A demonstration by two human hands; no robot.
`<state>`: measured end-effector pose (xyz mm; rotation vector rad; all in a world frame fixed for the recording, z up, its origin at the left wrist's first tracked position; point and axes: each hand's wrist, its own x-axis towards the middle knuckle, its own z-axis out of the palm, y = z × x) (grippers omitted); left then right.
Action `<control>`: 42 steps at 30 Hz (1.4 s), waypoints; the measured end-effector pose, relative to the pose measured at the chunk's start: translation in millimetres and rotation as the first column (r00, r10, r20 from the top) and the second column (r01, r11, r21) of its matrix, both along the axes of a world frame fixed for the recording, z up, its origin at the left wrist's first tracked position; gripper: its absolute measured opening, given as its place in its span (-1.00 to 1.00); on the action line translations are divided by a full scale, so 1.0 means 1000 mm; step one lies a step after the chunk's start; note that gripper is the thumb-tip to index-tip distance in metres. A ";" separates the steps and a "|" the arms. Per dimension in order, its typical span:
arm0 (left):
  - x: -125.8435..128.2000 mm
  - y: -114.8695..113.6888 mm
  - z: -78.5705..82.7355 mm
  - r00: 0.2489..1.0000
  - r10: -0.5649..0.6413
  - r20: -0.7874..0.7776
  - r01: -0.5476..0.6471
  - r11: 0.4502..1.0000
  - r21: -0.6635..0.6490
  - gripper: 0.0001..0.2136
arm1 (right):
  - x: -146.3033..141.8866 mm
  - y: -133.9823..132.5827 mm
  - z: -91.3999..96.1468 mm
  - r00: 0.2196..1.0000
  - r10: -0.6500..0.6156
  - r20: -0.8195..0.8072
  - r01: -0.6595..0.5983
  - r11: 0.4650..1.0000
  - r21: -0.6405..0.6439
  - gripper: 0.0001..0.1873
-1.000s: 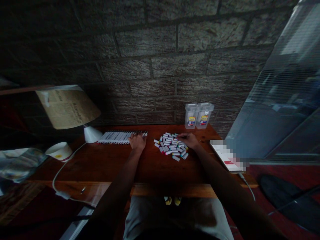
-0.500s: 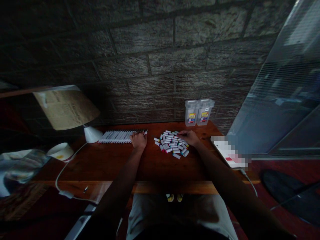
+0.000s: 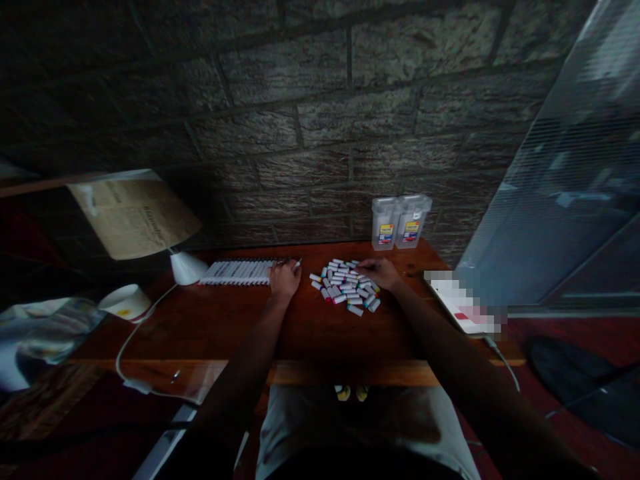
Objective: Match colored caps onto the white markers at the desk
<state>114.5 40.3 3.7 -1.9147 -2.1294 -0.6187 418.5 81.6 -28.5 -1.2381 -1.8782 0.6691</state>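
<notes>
Since half a second earlier, our left hand (image 3: 284, 280) had slid a little to the right along the surface (image 3: 300, 333), and the marker (image 3: 297, 265) at its fingertips had tipped up out of line with the row of markers (image 3: 237, 272); our right hand (image 3: 380, 272) had hardly shifted. The left hand lay at the right end of that row, fingers curled, and it seemed to be closed on the marker, whose pale end poked out beyond the knuckles. The right hand rested palm down on the far right edge of the pile of caps (image 3: 347, 288), which lay loose between the two hands; we could not tell whether its fingertips pinched a cap or only touched the heap. We judged both marker and caps to be light, stiff and smooth plastic, apt to roll or skid, so the marker was best taken around its barrel and a cap pinched across its sides. Two clear boxes (image 3: 400, 223) stood upright against the wall behind the pile. A lamp (image 3: 135, 212) leaned over the left end, with a cup (image 3: 125, 303) near it and a cable (image 3: 135, 340) trailing off the front edge. The scene was dim; the cap colours were small flecks, the labels unreadable, and a pixelated patch (image 3: 465, 303) hid something at the right.
</notes>
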 end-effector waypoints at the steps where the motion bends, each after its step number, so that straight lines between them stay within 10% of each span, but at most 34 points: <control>1: 0.000 0.000 0.000 1.000 0.003 -0.005 -0.003 1.000 -0.005 -0.71 | 0.000 -0.001 0.001 1.000 -0.003 -0.001 0.003 1.000 -0.004 -0.79; 22: 0.008 0.004 -0.007 0.973 -0.217 0.081 0.223 0.972 -0.069 -0.76 | 0.001 -0.002 0.004 0.998 0.032 -0.047 -0.035 0.998 -0.055 -0.76; 42: 0.030 -0.014 0.010 0.960 -0.184 -0.209 0.157 0.978 -0.137 -0.65 | -0.008 -0.016 0.019 0.995 0.044 -0.084 -0.045 0.999 -0.006 -0.85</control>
